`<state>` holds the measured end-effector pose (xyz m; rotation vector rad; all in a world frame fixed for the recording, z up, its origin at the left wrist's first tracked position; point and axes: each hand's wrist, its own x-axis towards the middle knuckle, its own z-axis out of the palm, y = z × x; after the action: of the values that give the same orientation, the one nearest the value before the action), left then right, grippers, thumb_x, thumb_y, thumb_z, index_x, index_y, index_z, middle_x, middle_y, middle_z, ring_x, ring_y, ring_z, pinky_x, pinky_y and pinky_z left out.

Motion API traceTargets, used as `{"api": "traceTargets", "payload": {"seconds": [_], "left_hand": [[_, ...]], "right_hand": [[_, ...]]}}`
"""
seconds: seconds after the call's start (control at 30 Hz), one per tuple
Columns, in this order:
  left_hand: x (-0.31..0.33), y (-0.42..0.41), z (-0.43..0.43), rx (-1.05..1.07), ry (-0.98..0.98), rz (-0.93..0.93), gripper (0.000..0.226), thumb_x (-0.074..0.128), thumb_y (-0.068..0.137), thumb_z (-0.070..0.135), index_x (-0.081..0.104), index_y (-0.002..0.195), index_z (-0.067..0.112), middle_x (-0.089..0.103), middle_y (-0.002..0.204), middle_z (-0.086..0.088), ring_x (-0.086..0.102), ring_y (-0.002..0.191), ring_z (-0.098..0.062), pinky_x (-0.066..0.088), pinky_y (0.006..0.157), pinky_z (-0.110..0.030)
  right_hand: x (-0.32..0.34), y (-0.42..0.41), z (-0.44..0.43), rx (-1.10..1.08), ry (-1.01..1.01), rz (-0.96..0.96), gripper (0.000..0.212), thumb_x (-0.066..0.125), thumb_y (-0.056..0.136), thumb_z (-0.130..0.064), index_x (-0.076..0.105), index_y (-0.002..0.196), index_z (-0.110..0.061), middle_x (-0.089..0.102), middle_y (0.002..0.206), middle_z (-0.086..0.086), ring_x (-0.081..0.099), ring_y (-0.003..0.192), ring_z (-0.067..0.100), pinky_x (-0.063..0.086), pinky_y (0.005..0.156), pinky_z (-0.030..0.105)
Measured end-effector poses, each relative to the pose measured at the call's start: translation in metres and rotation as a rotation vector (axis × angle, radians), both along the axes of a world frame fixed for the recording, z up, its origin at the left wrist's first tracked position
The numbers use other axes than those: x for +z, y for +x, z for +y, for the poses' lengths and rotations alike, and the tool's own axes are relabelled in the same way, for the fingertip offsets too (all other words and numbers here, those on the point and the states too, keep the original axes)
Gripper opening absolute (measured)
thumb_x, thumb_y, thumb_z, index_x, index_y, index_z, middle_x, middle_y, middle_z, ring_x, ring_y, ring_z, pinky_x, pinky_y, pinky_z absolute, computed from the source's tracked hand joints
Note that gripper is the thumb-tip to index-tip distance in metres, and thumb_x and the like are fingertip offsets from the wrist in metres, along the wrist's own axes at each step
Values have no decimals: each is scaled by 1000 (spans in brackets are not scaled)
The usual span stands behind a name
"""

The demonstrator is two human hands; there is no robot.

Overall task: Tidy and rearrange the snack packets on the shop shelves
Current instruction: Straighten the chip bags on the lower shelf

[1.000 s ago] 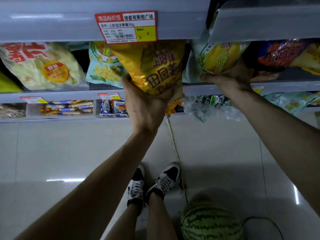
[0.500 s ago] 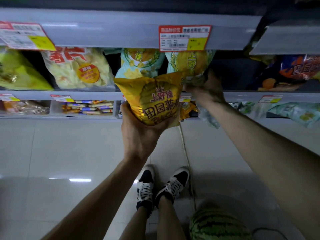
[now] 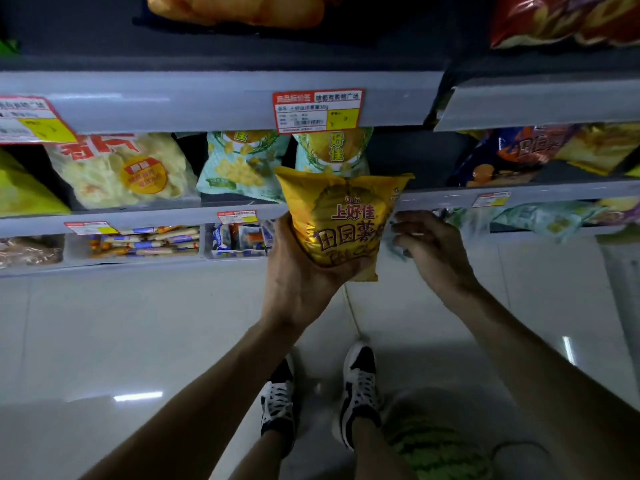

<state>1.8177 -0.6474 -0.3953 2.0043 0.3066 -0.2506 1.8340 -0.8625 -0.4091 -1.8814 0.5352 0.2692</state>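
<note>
Glossy pale floor tiles (image 3: 138, 323) lie underfoot, with a round striped watermelon (image 3: 440, 452) beside black-and-white laced shoes (image 3: 358, 386). Left hand (image 3: 298, 282) cups a puffy, crinkled yellow foil packet (image 3: 341, 220) from below, fingers wrapped round its base, in front of the middle shelf's edge. Right hand (image 3: 433, 251) curls its fingers against a pale, blurred wrapper (image 3: 398, 252); whether it grips cannot be told. Beyond, grey metal shelves (image 3: 207, 102) carry teal pillow-shaped packets (image 3: 242, 168) and a red-bordered price tag (image 3: 318, 110).

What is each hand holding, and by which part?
Left hand grips the yellow packet by its bottom end. Right hand: blur hides any grip, so it cannot be told.
</note>
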Motion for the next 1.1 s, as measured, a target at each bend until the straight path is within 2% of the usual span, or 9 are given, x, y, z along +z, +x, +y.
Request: {"api": "traceTargets", "payload": {"seconds": [0.1, 0.27, 0.4, 0.53, 0.6, 0.67, 0.83, 1.03, 1.1], "left_hand": [[-3, 4, -29, -37, -19, -16, 103, 101, 52, 54, 40, 131, 28, 60, 117, 14, 60, 97, -3, 43, 67, -7], [-7, 17, -78, -50, -37, -50, 105, 98, 56, 59, 40, 136, 24, 59, 123, 8, 59, 107, -10, 45, 71, -14], [-7, 30, -110, -64, -20, -92, 101, 94, 66, 59, 42, 146, 24, 54, 133, 3, 55, 118, -15, 52, 86, -32], [-5, 45, -132, -24, 45, -132, 96, 81, 72, 68, 44, 154, 35, 40, 139, -5, 39, 132, -24, 49, 104, -46], [-1, 54, -143, 26, 71, -124, 94, 75, 71, 71, 45, 155, 38, 40, 133, -3, 37, 128, -19, 41, 109, -39], [-1, 63, -150, 61, 42, -121, 90, 75, 73, 68, 48, 153, 36, 45, 129, -2, 43, 126, -20, 43, 107, -36], [-12, 76, -153, 93, -44, -181, 70, 76, 85, 56, 55, 145, 26, 64, 129, -4, 62, 118, -24, 60, 91, -51], [-7, 82, -167, 112, -97, -163, 49, 70, 99, 23, 54, 145, 15, 68, 129, -5, 66, 115, -14, 56, 86, -18], [-9, 85, -171, 106, -78, -148, 46, 67, 99, 28, 54, 142, 19, 69, 126, -3, 67, 114, -17, 60, 90, -33]], "right_hand": [[3, -25, -9, 52, 28, -17, 32, 72, 85, -8, 71, 115, -19, 76, 108, -3, 71, 100, 10, 55, 84, 37], [11, -36, -30, 111, 19, -73, 53, 73, 83, -45, 62, 133, -32, 70, 122, -14, 64, 118, 8, 54, 97, 40], [8, -17, -58, 99, -8, -122, 59, 69, 85, -48, 57, 139, -29, 67, 125, -17, 60, 116, -3, 50, 95, 28], [3, 9, -79, 85, 15, -207, 59, 67, 89, -45, 55, 138, -16, 67, 125, -6, 62, 118, 14, 53, 95, 33], [-2, 23, -89, 107, -14, -256, 53, 62, 95, -35, 52, 140, -10, 66, 128, -1, 62, 119, 18, 54, 93, 33], [-4, 37, -95, 123, -44, -285, 56, 58, 98, -35, 48, 146, -8, 63, 136, 5, 60, 125, 20, 53, 100, 36], [-3, 56, -96, 160, -36, -259, 71, 53, 97, -46, 34, 158, -14, 51, 153, 6, 53, 136, 20, 48, 111, 43], [-8, 60, -96, 221, 10, -131, 82, 59, 101, -39, 11, 165, -23, 35, 165, 8, 40, 148, 26, 42, 117, 51], [-6, 59, -100, 240, 39, -101, 86, 61, 99, -34, 6, 166, -26, 28, 168, 5, 34, 151, 26, 40, 118, 52]]}}
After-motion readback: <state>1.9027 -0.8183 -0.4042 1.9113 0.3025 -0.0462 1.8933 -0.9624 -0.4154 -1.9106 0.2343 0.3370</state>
